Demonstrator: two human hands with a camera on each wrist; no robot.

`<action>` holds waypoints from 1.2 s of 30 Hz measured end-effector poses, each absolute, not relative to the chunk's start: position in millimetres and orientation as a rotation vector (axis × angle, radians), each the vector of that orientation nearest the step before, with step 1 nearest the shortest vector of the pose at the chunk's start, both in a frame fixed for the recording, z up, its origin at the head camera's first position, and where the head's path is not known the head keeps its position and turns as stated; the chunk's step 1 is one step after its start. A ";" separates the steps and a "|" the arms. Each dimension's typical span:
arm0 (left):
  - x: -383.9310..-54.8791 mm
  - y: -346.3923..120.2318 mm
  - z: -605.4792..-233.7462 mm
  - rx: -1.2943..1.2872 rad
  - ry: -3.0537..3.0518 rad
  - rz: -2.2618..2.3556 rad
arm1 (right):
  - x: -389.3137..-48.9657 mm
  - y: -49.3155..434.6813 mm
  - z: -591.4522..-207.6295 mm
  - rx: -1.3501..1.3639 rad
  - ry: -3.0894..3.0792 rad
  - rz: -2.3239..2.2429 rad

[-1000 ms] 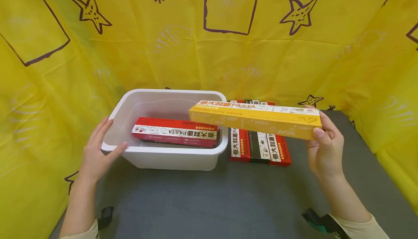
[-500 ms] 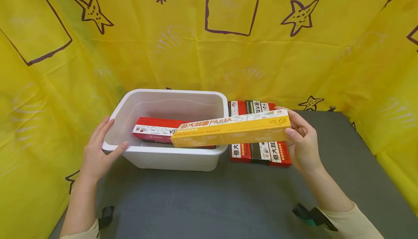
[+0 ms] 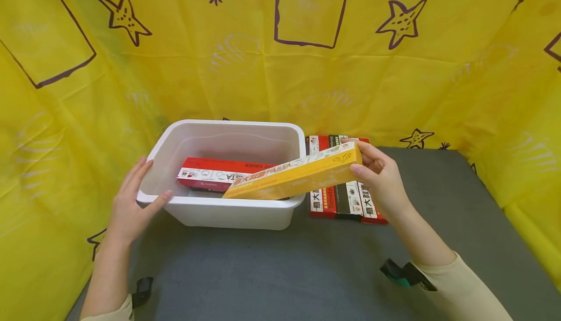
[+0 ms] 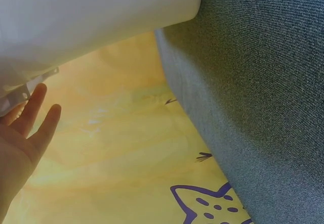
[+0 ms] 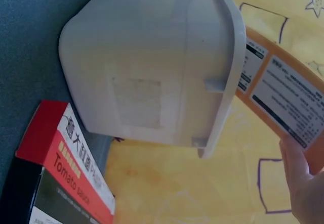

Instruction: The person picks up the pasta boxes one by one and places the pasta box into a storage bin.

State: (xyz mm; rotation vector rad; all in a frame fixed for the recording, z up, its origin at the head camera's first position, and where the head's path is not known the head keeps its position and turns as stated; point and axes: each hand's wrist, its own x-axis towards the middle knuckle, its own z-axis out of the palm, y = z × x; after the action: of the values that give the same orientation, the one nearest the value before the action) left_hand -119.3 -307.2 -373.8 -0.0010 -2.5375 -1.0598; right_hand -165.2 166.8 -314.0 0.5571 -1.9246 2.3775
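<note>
My right hand point(image 3: 379, 175) pinches the near end of a yellow pasta box point(image 3: 302, 172), thumb in front and fingers behind. The box tilts, its far end dipping inside a white plastic bin point(image 3: 232, 216); the right wrist view shows its printed orange underside point(image 5: 288, 97) beyond the bin's rim. Inside the bin lies a red and white pasta box point(image 3: 203, 172), partly covered by the yellow one. At the bin's left front corner rests my left hand point(image 3: 131, 204), fingers extended, thumb over the front rim. The left wrist view shows these straight fingers point(image 4: 38, 113) beside the bin.
Right of the bin, red and black pasta boxes point(image 3: 324, 199) lie side by side on the grey tabletop point(image 3: 263, 272), partly hidden by the yellow box and right hand. Yellow printed cloth point(image 3: 263, 82) hangs at the back and both sides.
My right hand has moved left with the yellow pasta box, bringing its far end down into the bin and tilting it. The left hand has stayed at the bin's corner.
</note>
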 end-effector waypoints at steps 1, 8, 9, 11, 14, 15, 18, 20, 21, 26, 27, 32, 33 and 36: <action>-119.1 -307.4 -373.7 -0.002 -2.537 -1.058 | -166.7 165.1 -313.3 0.569 -1.963 2.362; -118.0 -306.2 -372.9 -0.013 -2.534 -1.048 | -172.3 151.8 -313.0 0.619 -2.211 2.168; -117.9 -306.1 -372.9 -0.013 -2.533 -1.050 | -172.7 150.1 -313.8 0.622 -2.238 2.151; -117.6 -306.1 -372.9 -0.012 -2.531 -1.055 | -173.3 146.9 -315.4 0.627 -2.284 2.126; -117.3 -306.3 -373.0 -0.009 -2.530 -1.055 | -174.3 142.4 -317.9 0.642 -2.303 2.154; -117.3 -306.4 -373.0 -0.009 -2.529 -1.055 | -174.7 140.8 -318.4 0.650 -2.304 2.168; -117.4 -306.9 -373.4 -0.011 -2.527 -1.059 | -175.8 135.8 -319.9 0.671 -2.318 2.180; -117.5 -307.1 -373.7 -0.012 -2.524 -1.062 | -176.8 132.3 -321.4 0.691 -2.320 2.192; -117.5 -307.3 -373.9 -0.015 -2.523 -1.064 | -177.4 130.4 -322.1 0.708 -2.319 2.195; -118.2 -306.0 -374.7 -0.022 -2.521 -1.066 | -180.9 124.0 -328.9 0.801 -2.336 2.104; -118.3 -305.8 -374.7 -0.021 -2.520 -1.066 | -181.3 123.4 -330.1 0.813 -2.342 2.067; -118.0 -305.2 -374.0 -0.016 -2.519 -1.075 | -181.5 122.0 -334.6 0.847 -2.333 1.958; -117.7 -305.3 -373.7 -0.012 -2.518 -1.078 | -181.5 121.9 -335.2 0.857 -2.325 1.948; -116.9 -305.2 -373.1 -0.005 -2.517 -1.081 | -181.2 121.6 -336.8 0.869 -2.326 1.905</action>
State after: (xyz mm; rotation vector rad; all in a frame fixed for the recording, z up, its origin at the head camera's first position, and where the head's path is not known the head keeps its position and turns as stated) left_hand -116.9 -305.2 -373.1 -0.0045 -2.5168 -1.0814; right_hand -181.2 121.6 -336.8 0.8690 -2.3258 1.9051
